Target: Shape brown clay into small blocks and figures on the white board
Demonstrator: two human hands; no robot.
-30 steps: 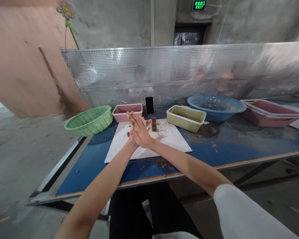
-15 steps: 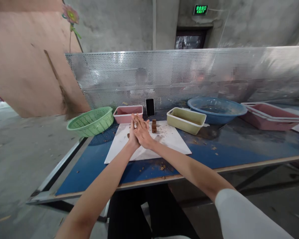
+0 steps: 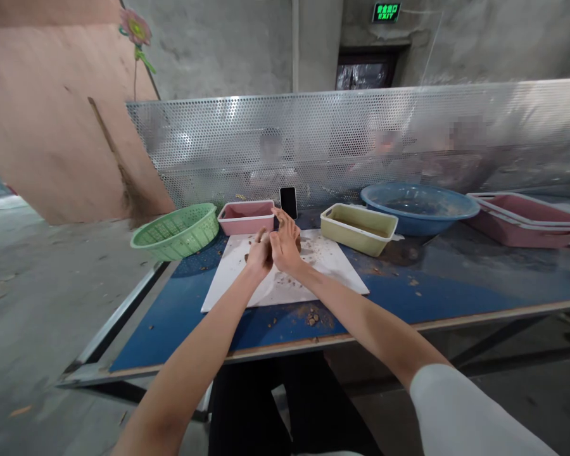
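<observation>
Over the white board (image 3: 232,288), my left hand (image 3: 259,254) is closed, its fingers curled upward. Whatever lies in its palm is mostly hidden; a dark brown patch shows between the hands. Right beside it, my right hand (image 3: 287,247) has its fingers stretched up and away, with the thumb near the left hand. Brown clay-like blocks (image 3: 299,242) stand just behind my right hand and are mostly covered by it. Brown crumbs are scattered on the board, and a small brown lump (image 3: 246,258) lies left of my left hand.
Behind the board stand a pink tub (image 3: 247,225), a phone (image 3: 289,202) and a yellow-green tub (image 3: 356,239). A green basket (image 3: 175,237) is at left; a blue basin (image 3: 420,221) and stacked pink tubs (image 3: 527,231) are at right. A perforated metal screen (image 3: 323,152) runs behind.
My palms were pressed together with fingers crossing; now the hands have come apart slightly. The left fingers have curled, and the right hand has shifted right, in front of the brown blocks.
</observation>
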